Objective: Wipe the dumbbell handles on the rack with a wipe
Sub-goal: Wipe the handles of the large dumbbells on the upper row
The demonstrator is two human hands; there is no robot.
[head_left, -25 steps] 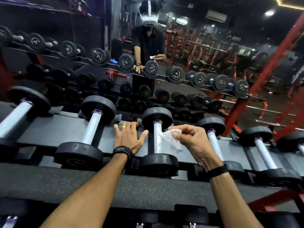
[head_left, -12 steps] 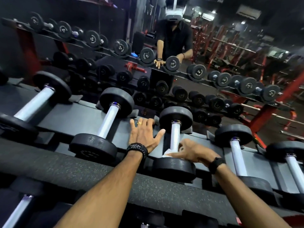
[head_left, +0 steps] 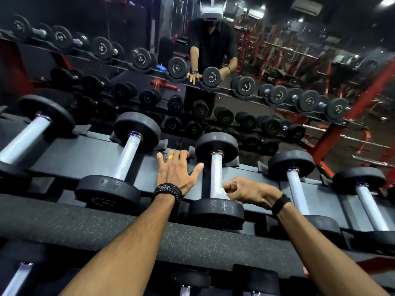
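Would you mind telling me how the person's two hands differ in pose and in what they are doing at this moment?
The left hand lies flat with fingers spread on the rack shelf, while the right hand is curled. The left hand holds nothing; the right hand pinches a white wipe against the lower end of a dumbbell handle. The left wears a ring, the right none visible. Both wear a dark wristband.
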